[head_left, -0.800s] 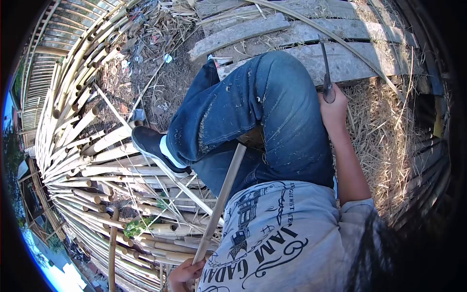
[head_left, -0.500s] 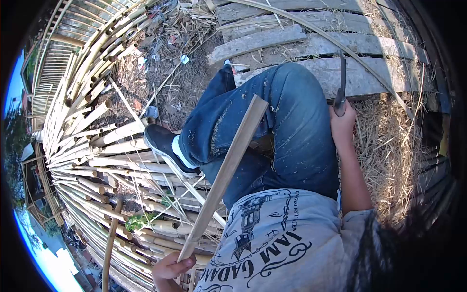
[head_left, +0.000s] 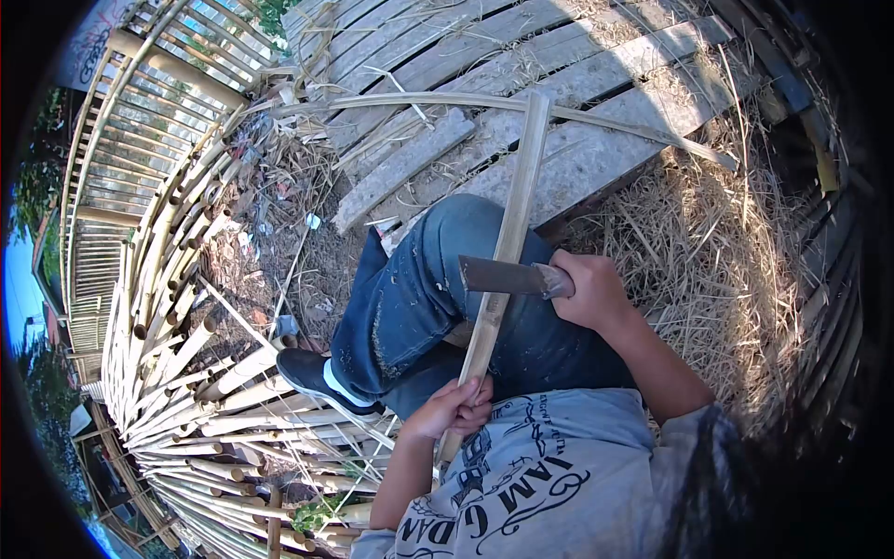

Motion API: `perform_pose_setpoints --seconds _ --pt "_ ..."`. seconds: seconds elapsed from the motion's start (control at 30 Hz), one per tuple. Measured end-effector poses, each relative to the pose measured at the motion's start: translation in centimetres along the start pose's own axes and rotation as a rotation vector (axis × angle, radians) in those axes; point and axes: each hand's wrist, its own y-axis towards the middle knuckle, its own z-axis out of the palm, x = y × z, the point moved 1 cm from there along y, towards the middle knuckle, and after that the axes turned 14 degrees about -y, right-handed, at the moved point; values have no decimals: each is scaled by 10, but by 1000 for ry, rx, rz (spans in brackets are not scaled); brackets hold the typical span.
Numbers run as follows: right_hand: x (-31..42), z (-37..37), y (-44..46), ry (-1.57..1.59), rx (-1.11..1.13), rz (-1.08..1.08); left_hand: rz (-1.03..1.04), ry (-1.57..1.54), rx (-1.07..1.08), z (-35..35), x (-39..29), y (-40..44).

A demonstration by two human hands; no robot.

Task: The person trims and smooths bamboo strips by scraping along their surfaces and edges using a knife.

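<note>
My left hand (head_left: pixel 452 407) is closed around the lower part of a split bamboo strip (head_left: pixel 523 186), which slants up across my thigh. In my right hand (head_left: pixel 592 291) is the handle of a broad-bladed knife (head_left: pixel 503 277), its dark blade pointing left. That blade lies across the strip in this view, a little above my left hand; whether it touches the strip I cannot tell. My bent knee, in blue jeans (head_left: pixel 461 233), is beneath both. Part of the knife handle is hidden by my right fingers.
Many cut bamboo poles (head_left: pixel 186 373) fan out on the left. Grey wooden planks (head_left: pixel 596 158) form a platform ahead, with a loose board (head_left: pixel 405 168) and a long thin strip (head_left: pixel 643 130) on it. Dry shavings (head_left: pixel 708 270) cover the ground at right. A bamboo fence (head_left: pixel 140 158) stands far left.
My right hand has brought the knife down and left, from beside my knee to over the strip. My left hand has moved right and up with the strip, which now stands more upright.
</note>
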Motion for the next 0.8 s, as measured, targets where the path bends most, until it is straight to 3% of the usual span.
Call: perform_pose_setpoints --seconds 0.5,0.8 --pt "-2 7 9 -117 123 94 -29 -39 52 -11 0 11" --pt "-1 3 6 -126 99 61 -96 -299 315 -32 -3 19"
